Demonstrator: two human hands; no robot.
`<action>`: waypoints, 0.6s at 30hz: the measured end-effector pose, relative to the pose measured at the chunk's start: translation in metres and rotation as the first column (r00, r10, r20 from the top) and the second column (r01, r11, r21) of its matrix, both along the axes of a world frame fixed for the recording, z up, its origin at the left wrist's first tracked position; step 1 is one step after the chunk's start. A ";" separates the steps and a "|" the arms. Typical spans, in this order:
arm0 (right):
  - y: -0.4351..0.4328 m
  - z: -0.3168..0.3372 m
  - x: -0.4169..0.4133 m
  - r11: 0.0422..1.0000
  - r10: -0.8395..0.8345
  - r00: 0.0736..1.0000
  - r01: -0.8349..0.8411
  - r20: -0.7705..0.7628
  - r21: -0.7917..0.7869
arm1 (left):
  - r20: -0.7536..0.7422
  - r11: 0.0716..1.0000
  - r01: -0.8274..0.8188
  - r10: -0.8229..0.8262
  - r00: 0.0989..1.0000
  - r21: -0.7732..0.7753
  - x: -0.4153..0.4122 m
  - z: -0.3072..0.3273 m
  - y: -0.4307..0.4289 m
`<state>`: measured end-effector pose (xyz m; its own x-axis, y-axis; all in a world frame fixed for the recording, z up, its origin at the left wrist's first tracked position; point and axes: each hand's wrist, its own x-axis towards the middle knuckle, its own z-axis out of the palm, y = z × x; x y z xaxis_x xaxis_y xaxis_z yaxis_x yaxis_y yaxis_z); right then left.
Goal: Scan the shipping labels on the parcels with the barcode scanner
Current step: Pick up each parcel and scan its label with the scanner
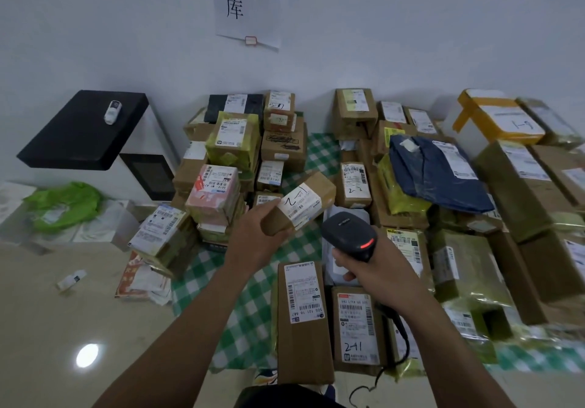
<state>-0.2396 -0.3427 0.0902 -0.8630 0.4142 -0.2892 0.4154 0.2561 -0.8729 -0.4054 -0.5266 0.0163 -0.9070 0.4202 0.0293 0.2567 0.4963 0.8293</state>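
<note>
My left hand [253, 236] grips a small brown cardboard parcel [319, 191] lifted above the green checked cloth [243, 306]; its white shipping label [300, 203], with handwritten numbers, faces up. My right hand [376, 268] holds a black barcode scanner [349, 235] by the handle. A red light glows on the scanner's back, and its head points toward the held parcel, just right of it. The scanner's cable [399, 341] trails down over the boxes below.
Many labelled parcels lie on the cloth: stacks at the left [218, 192], a long box [302, 319] and a box marked 241 [359, 328] near me, a blue bag [433, 173], large boxes right [519, 192]. A black and white cabinet [88, 129] stands left by the wall.
</note>
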 end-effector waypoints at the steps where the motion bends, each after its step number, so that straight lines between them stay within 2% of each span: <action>1: -0.001 0.002 -0.001 1.000 -0.004 1.000 0.004 0.000 -0.011 | -0.042 1.000 -0.003 0.003 0.999 -0.003 0.000 -0.001 -0.001; 4: -0.002 0.004 -0.004 1.000 -0.003 1.000 0.003 0.008 -0.022 | -0.174 1.000 -0.007 0.007 0.985 -0.002 0.001 -0.005 -0.002; 8: -0.003 0.008 -0.007 0.999 0.014 1.000 -0.014 0.020 -0.039 | -0.247 0.999 -0.025 0.019 0.969 -0.022 0.001 -0.011 -0.004; 13: -0.007 0.016 -0.009 0.993 0.052 0.998 -0.048 0.035 -0.112 | -0.293 0.998 -0.052 0.039 0.955 -0.036 0.000 -0.011 -0.002; 18: -0.007 0.012 -0.013 0.990 0.132 0.986 -0.126 0.099 -0.069 | -0.298 0.996 -0.079 0.064 0.952 -0.036 -0.001 -0.014 -0.002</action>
<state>-0.2526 -0.3499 0.1024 -0.8722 0.2795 -0.4013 0.4711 0.2595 -0.8431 -0.4060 -0.5285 0.0027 -0.8881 0.3621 0.2832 0.4500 0.5591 0.6963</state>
